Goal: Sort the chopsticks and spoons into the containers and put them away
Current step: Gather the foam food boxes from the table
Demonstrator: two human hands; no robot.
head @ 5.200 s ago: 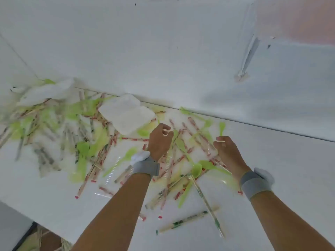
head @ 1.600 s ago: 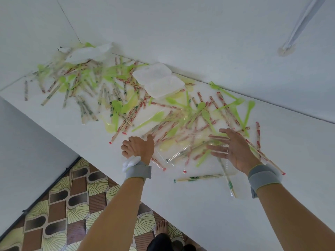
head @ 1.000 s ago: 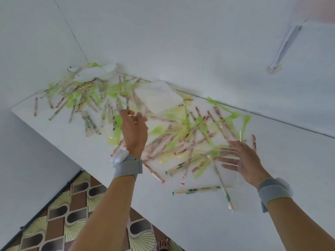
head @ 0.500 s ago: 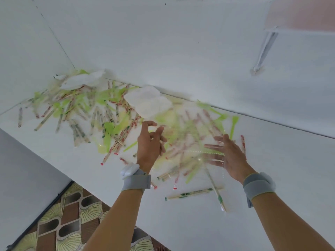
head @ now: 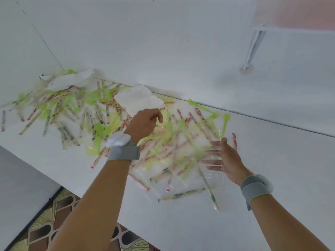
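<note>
Paper-wrapped chopsticks point(head: 183, 193) and green plastic spoons point(head: 225, 122) lie scattered in a wide pile across the white table point(head: 281, 178). A clear plastic container point(head: 181, 153), blurred by motion, sits over the middle of the pile between my hands. My left hand point(head: 145, 122) has curled fingers and seems to grip the container's far left edge. My right hand point(head: 224, 158) presses straight fingers against its right side. A white foam container point(head: 139, 100) lies just beyond my left hand, and a second white foam container point(head: 70, 80) sits at the far left by the wall.
The table runs along a white wall point(head: 163, 42). Its near edge drops to a patterned tile floor point(head: 45, 227) at lower left. A white table leg point(head: 252, 49) stands at upper right. Bare tabletop lies to the right of the pile.
My left hand has moved up and right, and its fingers have curled at the clear container's edge. My right hand stays flat against the container. The view has shifted a little.
</note>
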